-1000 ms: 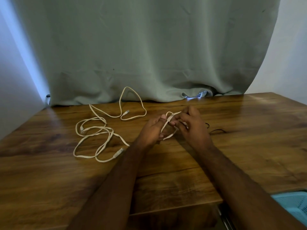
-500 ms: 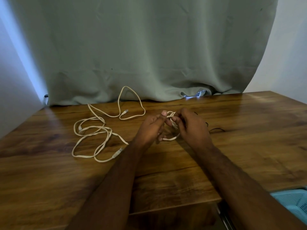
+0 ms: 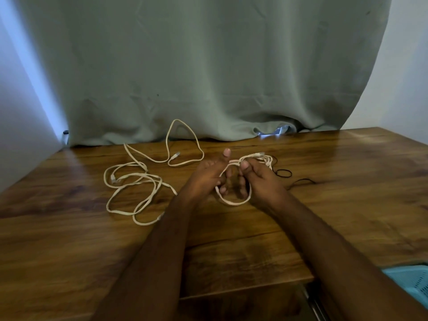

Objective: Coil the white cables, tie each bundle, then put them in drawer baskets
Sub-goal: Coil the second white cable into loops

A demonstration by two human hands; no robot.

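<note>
Over the table [image 3: 347, 193], hands [image 3: 231, 179] hold a coiled cable [image 3: 234, 201], plug [image 3: 258, 154] rightward.

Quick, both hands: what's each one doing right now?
Left hand: holds the coiled cable, thumb straight up.
Right hand: pinches the same coil at the top.

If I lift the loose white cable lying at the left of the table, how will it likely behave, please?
The loose white cable sprawls in slack, overlapping loops, so it will probably droop and trail. It looks thin, likely light. Crossed strands may snag.
</note>
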